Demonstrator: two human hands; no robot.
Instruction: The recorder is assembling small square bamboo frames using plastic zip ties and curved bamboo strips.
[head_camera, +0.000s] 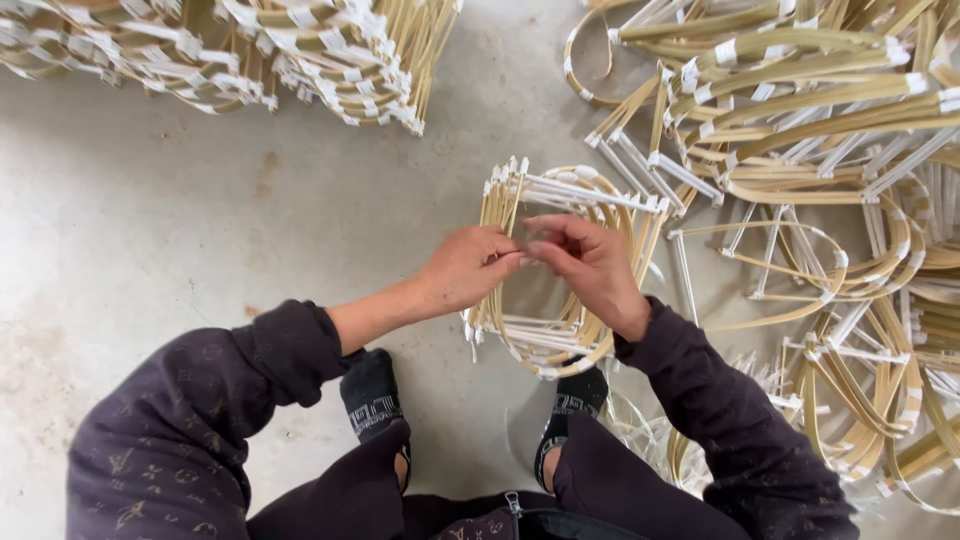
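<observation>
No packages, labels, signs or screens in view near either hand; only unmarked bamboo work around.

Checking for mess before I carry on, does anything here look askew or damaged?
Nothing looks damaged. The right pile is a loose tangle, unlike the neat stack at top left. Both hands, left and right, pinch at the frame.

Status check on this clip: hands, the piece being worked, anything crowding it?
Left hand and right hand meet, fingers pinching a thin strand. Bamboo frame beneath them on concrete floor. Loose frames piled at right, apart.
</observation>
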